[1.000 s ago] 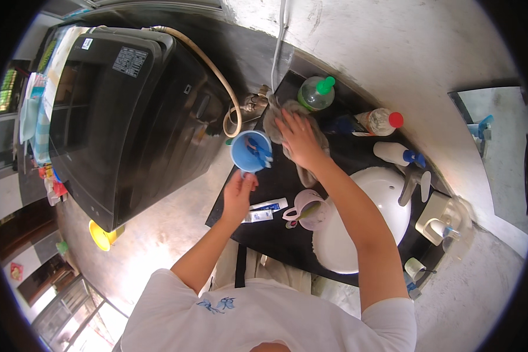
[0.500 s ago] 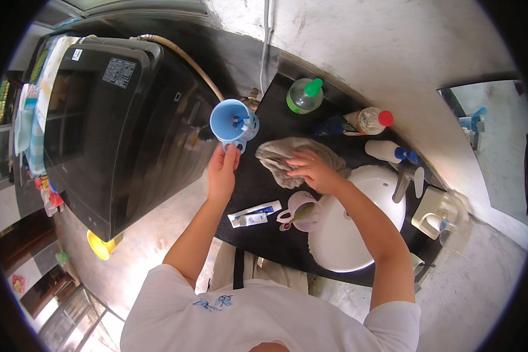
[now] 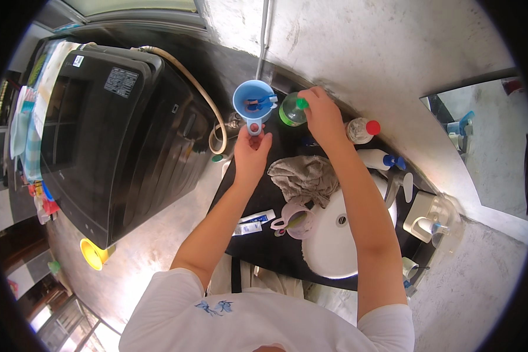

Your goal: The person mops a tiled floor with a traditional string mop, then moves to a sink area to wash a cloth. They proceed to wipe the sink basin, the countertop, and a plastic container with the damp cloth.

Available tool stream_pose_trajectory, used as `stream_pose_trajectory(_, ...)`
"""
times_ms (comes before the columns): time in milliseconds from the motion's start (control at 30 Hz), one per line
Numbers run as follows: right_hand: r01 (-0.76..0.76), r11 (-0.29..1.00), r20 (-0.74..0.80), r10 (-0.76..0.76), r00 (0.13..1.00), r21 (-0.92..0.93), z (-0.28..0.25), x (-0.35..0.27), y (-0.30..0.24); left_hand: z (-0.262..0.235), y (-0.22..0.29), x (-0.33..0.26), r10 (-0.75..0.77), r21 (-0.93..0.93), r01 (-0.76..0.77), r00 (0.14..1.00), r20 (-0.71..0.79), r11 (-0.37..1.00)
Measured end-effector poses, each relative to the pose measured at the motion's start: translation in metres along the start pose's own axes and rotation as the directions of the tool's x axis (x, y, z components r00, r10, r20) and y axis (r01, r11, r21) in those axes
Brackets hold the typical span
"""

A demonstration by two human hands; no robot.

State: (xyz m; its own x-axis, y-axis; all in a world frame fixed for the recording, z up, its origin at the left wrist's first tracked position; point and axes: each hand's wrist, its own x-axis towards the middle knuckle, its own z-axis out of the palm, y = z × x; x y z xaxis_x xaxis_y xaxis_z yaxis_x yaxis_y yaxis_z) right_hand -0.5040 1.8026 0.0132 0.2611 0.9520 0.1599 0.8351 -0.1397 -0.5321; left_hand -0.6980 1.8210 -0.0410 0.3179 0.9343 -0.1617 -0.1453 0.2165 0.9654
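My left hand (image 3: pixel 251 154) grips the handle of a blue plastic mug (image 3: pixel 253 101) and holds it up past the far left corner of the black counter (image 3: pixel 258 246); a blue brush-like item lies inside the mug. My right hand (image 3: pixel 321 115) is closed around a green bottle with a green cap (image 3: pixel 292 110) at the back of the counter. A crumpled grey cloth (image 3: pixel 304 177) lies on the counter between my forearms, with nothing touching it.
A white round basin (image 3: pixel 340 234) is set in the counter, with a pink cup (image 3: pixel 295 219) and a toothpaste tube (image 3: pixel 252 223) beside it. Spray bottles and a red-capped bottle (image 3: pixel 362 129) line the wall. A black washing machine (image 3: pixel 114 129) stands left, a yellow funnel (image 3: pixel 94 253) below.
My left hand has lifted the blue mug farther back and higher. My right hand has left the grey cloth and closed on the green bottle.
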Motion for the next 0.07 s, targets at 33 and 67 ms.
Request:
stream_pose_trajectory(33,-0.038,0.999,0.082,0.040,0.996,-0.027,0.0011,0.0060,-0.0010,0.0018,0.0023,0.0025,0.017,0.005,-0.017,1.000,-0.004,1.000)
stream_pose_trajectory(67,-0.073,0.996,0.161,0.081,0.984,-0.058,0.0013,0.0109,-0.0028,0.0024,0.0054,0.0037,0.009,0.001,-0.009,1.000,0.003,1.000)
